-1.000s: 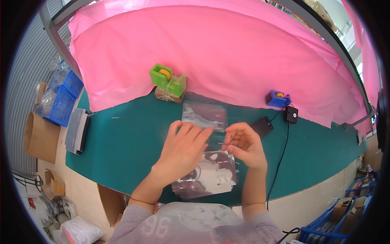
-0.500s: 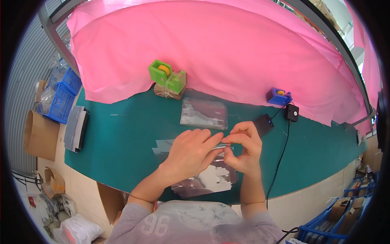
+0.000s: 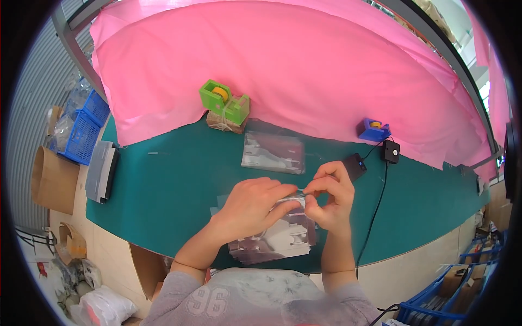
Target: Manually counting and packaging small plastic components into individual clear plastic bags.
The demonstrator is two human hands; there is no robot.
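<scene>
In front of me my left hand (image 3: 250, 206) is closed, its thumb and fingers pinching a clear plastic sheet (image 3: 292, 199) by its edge. My right hand (image 3: 331, 198) pinches the same sheet at its right end, thumb against curled fingers. The sheet is glossy and see-through, so its full outline is hard to make out, and my left hand covers part of it. Beneath both hands lies a stack of flat clear plastic blanks (image 3: 277, 242) with cut flaps. Farther back sits a second stack of clear plastic pieces (image 3: 272, 155).
A green tape dispenser (image 3: 232, 110) rests on a brown block (image 3: 223, 124) at the back. Right of it stand a blue tape dispenser (image 3: 370, 130) and a black device (image 3: 354, 167) with a cable (image 3: 375, 212). Grey sheets (image 3: 99, 171) lie at the green table's left edge.
My left hand has shifted slightly down and left, with its fingers lower. The held sheet's left part, seen beyond that hand before, now shows less. My right hand has barely moved.
</scene>
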